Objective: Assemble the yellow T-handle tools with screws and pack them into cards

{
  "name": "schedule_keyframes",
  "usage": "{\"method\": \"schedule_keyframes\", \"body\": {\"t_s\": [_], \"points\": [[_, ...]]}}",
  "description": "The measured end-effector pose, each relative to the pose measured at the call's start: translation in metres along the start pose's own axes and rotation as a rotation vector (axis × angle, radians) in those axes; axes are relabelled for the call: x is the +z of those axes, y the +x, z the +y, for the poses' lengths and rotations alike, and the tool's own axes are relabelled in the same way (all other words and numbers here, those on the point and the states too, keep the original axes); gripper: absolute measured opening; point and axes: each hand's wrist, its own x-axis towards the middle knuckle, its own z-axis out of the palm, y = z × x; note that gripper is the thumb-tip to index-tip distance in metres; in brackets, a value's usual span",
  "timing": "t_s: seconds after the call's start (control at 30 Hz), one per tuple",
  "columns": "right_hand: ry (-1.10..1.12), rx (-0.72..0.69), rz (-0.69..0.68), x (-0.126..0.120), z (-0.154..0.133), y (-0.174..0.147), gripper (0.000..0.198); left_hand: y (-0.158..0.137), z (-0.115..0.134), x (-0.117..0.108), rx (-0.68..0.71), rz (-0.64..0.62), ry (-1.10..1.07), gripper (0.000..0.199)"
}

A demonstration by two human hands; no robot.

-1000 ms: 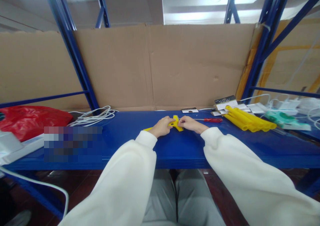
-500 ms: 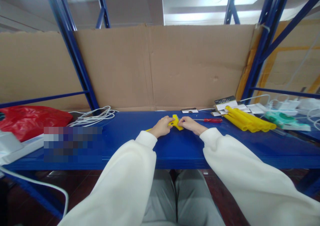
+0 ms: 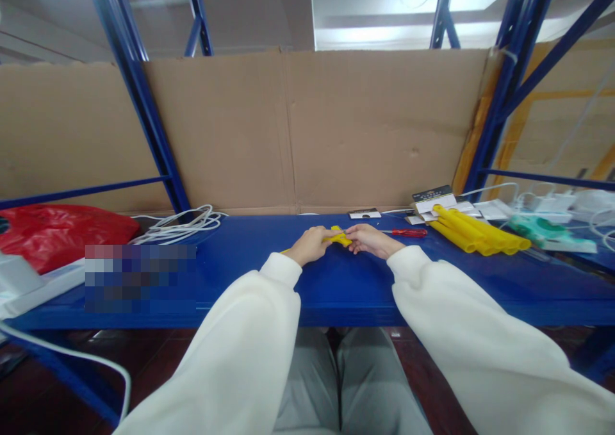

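Observation:
Over the middle of the blue shelf, my left hand (image 3: 310, 245) is closed around a yellow plastic tool (image 3: 340, 236) with a wide head, which looks like a scraper. A bit of its yellow handle shows behind my left wrist. My right hand (image 3: 371, 239) pinches the right side of the head with thumb and fingers. Whether a small part is also between those fingertips is hidden. Just beyond my right hand lies a screwdriver (image 3: 409, 232) with a red handle, its shaft pointing left.
Several yellow tubes (image 3: 473, 231) lie to the right, beside black-and-white cards (image 3: 435, 199). A small card (image 3: 364, 214) is at the back. White cables (image 3: 185, 222) and a red plastic bag (image 3: 67, 233) occupy the left. A cardboard sheet (image 3: 384, 127) walls the rear.
The yellow head has turned, from standing with its wide face showing to lying flatter. My right hand has shifted slightly, its fingers now curled under the head's edge.

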Motion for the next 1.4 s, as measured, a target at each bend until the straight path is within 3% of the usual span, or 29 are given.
{"method": "schedule_keyframes", "body": {"t_s": [0.33,0.43,0.5,0.6,0.7,0.8,0.93,1.03,1.17,1.4], "points": [[0.012,-0.052,0.012,-0.004,0.010,0.010,0.011,0.000,0.000,0.000,0.116,-0.061,0.062,0.046],[-0.105,-0.112,0.058,-0.005,0.008,0.009,0.009,-0.001,0.001,0.001,0.090,-0.044,0.000,0.048],[-0.272,-0.170,0.179,-0.010,0.005,0.011,0.008,-0.001,0.001,0.000,0.054,0.008,-0.075,0.046],[-0.450,-0.229,0.399,-0.033,0.000,0.019,0.019,0.002,0.000,-0.003,0.000,0.167,-0.264,0.043],[-0.604,-0.217,0.571,-0.068,0.002,0.034,0.025,0.006,0.001,-0.009,-0.086,0.373,-0.608,0.046],[-0.811,-0.106,0.599,-0.099,0.011,0.051,0.024,0.009,0.004,-0.015,-0.264,0.454,-1.023,0.059],[-0.954,-0.113,0.507,-0.115,0.023,0.070,0.024,0.005,0.009,-0.018,-0.537,0.288,-1.440,0.072],[-1.049,-0.134,0.441,-0.114,0.024,0.078,0.028,0.000,0.011,-0.017,-0.661,0.128,-1.558,0.078],[-1.102,-0.160,0.395,-0.111,0.021,0.083,0.033,-0.002,0.010,-0.015,-0.703,0.005,-1.568,0.083],[-1.131,-0.144,0.383,-0.110,0.025,0.086,0.024,0.000,0.008,-0.012,-0.703,-0.079,-1.558,0.084]]}}
